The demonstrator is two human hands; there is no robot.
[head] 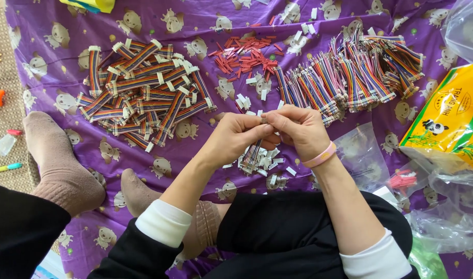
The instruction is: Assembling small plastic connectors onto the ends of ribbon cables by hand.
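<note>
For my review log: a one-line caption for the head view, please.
Both hands, left hand and right hand, pinch a small white connector above a purple cloth strewn with rainbow ribbon cables.

A purple cloth (66,36) printed with small cartoon animals serves as the landmark. At its left part lies a heap of rainbow ribbon cables with white end plugs (141,90); at its upper middle, a scatter of short red pieces (247,54); at its upper right, a fanned pile of loose multicoloured wire bundles (350,72). A yellow and green packet (451,121) rests at its right edge, with clear plastic bags (443,206) below. Off its left edge lies a woven mat (4,103).
</note>
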